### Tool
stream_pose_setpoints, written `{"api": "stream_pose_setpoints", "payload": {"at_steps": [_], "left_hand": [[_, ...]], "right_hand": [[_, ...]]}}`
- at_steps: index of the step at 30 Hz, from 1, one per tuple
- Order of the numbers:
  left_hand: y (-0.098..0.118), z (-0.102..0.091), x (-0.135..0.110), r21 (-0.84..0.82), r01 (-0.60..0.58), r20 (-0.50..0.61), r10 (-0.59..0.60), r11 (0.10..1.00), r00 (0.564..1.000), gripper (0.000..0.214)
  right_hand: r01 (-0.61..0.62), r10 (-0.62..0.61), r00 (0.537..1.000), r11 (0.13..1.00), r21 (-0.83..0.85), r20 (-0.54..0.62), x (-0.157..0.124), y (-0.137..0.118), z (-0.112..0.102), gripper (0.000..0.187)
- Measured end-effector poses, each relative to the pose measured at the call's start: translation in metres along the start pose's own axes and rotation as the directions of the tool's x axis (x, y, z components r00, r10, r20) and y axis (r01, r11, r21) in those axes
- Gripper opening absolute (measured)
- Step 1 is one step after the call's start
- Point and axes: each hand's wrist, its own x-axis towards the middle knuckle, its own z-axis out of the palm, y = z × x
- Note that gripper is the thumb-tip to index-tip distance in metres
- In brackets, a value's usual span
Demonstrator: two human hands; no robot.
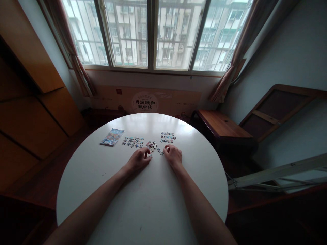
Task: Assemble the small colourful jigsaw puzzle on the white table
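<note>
Just our side of the puzzle-piece pile on the bench, our left hand and right hand curled loosely, though we could not tell whether either grip held anything, so light pinches seemed best, clear of the piece rows flanking that pile.

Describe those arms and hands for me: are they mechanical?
No, they're human. The left hand and right hand wear no gloves. The left forearm and right forearm are bare, without visible sleeves, watches, cables or markings.
</note>
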Motion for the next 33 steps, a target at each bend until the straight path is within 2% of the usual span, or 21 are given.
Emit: {"api": "stream_pose_setpoints", "payload": {"at_steps": [8, 15, 22, 27, 33], "left_hand": [[0.0001, -0.0015, -0.0004, -0.017, -0.023, -0.089, 0.021, 1.000, 0.996, 0.009], [0.0012, -0.0004, 0.0009, -0.017, 0.005, -0.048, -0.006, 1.000, 0.999, 0.010], [0.0039, -0.0020, 0.0019, 0.019, 0.058, 0.046, -0.059, 0.998, 0.997, 0.010], [-0.0006, -0.0033, 0.0025, -0.036, 0.020, -0.026, -0.021, 0.999, 0.999, 0.012], [-0.0060, -0.0046, 0.0032, -0.092, 0.016, 0.020, -0.014, 0.996, 1.000, 0.015]], "right_hand": [[0.014, -0.014, 1.000, 1.000, -0.008, -0.002, -0.0010, 0.0001, 0.0004, 0.019], [0.015, -0.015, 1.000, 1.000, -0.012, 0.004, -0.0009, -0.0005, 0.0008, 0.020], [0.026, -0.026, 1.000, 1.000, 0.008, -0.011, -0.0001, 0.0021, 0.0032, 0.020], [0.018, -0.017, 1.000, 1.000, 0.006, -0.006, 0.0002, 0.0018, 0.0025, 0.019], [0.030, -0.030, 1.000, 1.000, 0.003, -0.005, -0.0004, 0.0007, 0.0023, 0.019]]}}
